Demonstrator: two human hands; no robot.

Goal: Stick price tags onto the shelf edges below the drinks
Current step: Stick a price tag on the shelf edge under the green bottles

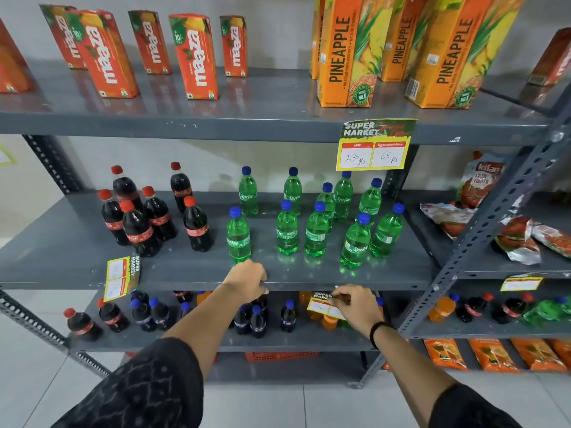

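Note:
My right hand (357,307) pinches a yellow-and-red price tag (321,305) just under the front edge of the middle shelf (309,285), below the green Sprite bottles (315,230). My left hand (248,281) rests on that same shelf edge, fingers curled over it, under the leftmost Sprite bottle. Another tag (120,278) hangs turned sideways on the edge below the cola bottles (145,217). A tag (375,145) reading 130 and 65 is stuck on the top shelf edge under the pineapple cartons (349,54). A further tag (520,283) sits on the right rack's edge.
Maaza cartons (197,57) stand on the top shelf's left. The lower shelf holds dark and orange bottles (256,319). A slotted metal upright (482,239) slants between this rack and the right one with ketchup pouches (482,180). White floor tiles (46,381) lie below.

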